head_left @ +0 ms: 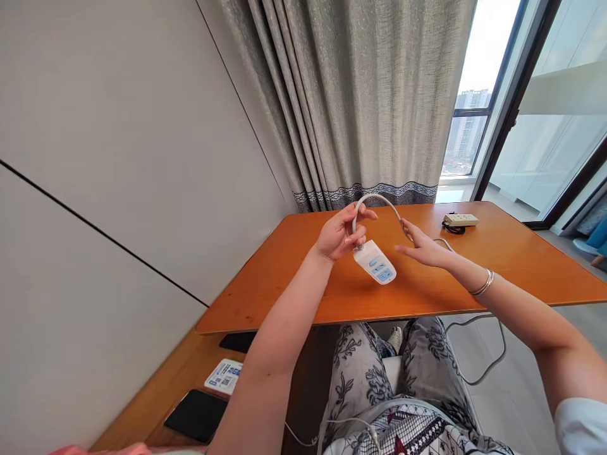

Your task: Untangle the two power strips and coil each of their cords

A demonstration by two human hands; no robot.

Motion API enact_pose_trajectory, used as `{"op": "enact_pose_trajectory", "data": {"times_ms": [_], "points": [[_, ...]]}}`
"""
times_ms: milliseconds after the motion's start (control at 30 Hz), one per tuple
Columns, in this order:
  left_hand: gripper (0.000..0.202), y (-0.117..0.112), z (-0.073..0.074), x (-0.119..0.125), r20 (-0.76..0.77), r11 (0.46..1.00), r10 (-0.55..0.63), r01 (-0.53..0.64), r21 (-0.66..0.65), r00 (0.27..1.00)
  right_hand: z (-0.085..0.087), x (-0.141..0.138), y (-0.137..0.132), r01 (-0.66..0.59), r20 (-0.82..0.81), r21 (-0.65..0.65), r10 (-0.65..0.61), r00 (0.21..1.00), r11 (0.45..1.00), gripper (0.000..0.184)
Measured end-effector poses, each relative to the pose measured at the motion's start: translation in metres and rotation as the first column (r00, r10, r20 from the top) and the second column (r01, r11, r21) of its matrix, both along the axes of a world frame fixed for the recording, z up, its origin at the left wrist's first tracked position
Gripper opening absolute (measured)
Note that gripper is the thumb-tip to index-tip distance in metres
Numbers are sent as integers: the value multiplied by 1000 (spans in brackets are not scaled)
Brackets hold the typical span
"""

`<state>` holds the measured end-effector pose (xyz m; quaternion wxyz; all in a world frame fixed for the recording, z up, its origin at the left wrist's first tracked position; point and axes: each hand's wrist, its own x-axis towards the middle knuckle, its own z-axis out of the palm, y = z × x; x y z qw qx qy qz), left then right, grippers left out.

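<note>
My left hand [342, 233] is closed round the grey cable [379, 200] just above a small white power strip with blue sockets [375, 262], which hangs above the orange table [497, 265]. The cable arches up and over to my right hand [423, 246]. That hand's fingers are stretched out, with the cable running by its thumb; whether it grips the cable I cannot tell. A bracelet sits on my right wrist. The cable goes on past the table's near edge and loops down toward the floor.
A second cream power strip [460, 219] with a black cord lies at the table's far right. On a lower wooden ledge at the left lie a black phone [196, 415], a white card [224, 376] and another dark device [238, 341]. Grey curtains and a window stand behind.
</note>
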<state>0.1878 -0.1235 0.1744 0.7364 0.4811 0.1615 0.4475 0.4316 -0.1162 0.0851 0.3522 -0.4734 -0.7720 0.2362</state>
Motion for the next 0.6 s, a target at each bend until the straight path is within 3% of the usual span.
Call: {"op": "enact_pose_trajectory", "data": {"times_ms": [133, 233, 433, 533, 600], "points": [[18, -3, 3, -5, 124, 996, 48, -38, -83, 991, -10, -17, -2, -52, 5, -199, 54, 999, 979, 55], [18, -2, 4, -13, 198, 987, 133, -112, -111, 971, -20, -23, -16, -133, 75, -336, 168, 983, 932, 43], [25, -2, 2, -23, 142, 967, 249, -237, -99, 958, -21, -25, -45, -111, 318, -180, 164, 934, 977, 3], [28, -2, -2, -23, 84, 957, 291, -289, -36, 953, -14, -22, -51, -45, 377, -127, 90, 922, 991, 11], [28, -1, -6, -21, 62, 950, 311, -313, 26, 949, -8, -20, -55, 32, 380, -24, -21, 925, 999, 17]]}}
